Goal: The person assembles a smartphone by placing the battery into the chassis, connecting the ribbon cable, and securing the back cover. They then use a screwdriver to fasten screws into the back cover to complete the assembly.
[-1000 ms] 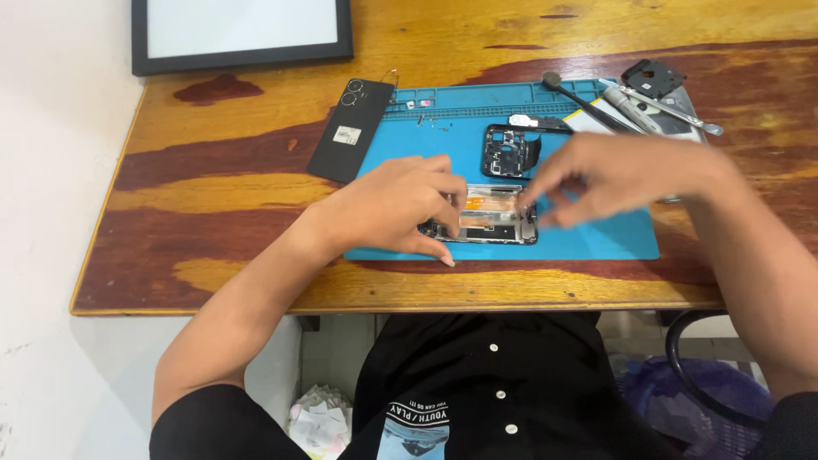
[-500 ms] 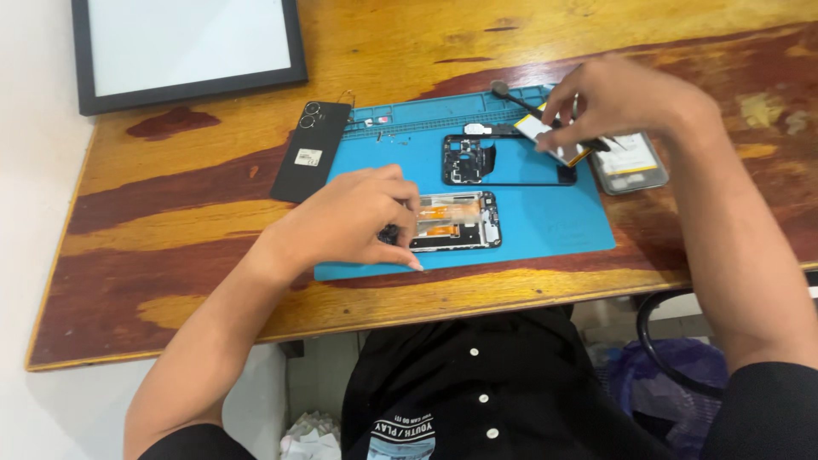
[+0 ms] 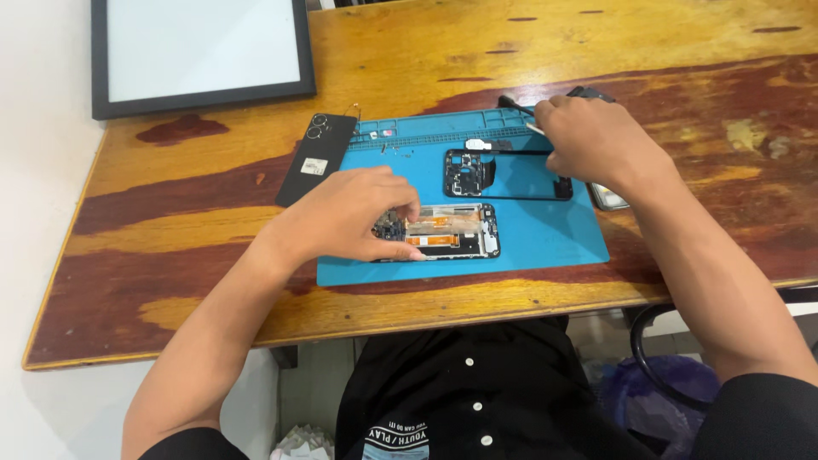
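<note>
Since half a second ago the right hand (image 3: pixel 596 140) has dropped from the tools toward the mat's (image 3: pixel 554 234) far right corner, where it now rests knuckles-up, fingers curled over the right end of a black phone frame (image 3: pixel 503 175); whether it grips the frame or a tool beneath cannot be told. Meanwhile the left hand (image 3: pixel 349 217) has stayed on the opened phone (image 3: pixel 447 232), its fingers bent and pinched down on the phone's left end, the thumb along the near edge. That phone lies flat on the near half of the blue mat, its orange ribbon and circuit board exposed. Beyond it on the mat lies the frame, just apart. Off the mat's left edge a black back cover (image 3: pixel 317 158) lies slanted on the wooden worktop (image 3: pixel 170 247). Farther left and beyond the mat sits a black-framed white panel (image 3: pixel 200 47). Small screws dot the mat's far left corner. A grey part peeks from under the right wrist, beside the mat's right edge.
</note>
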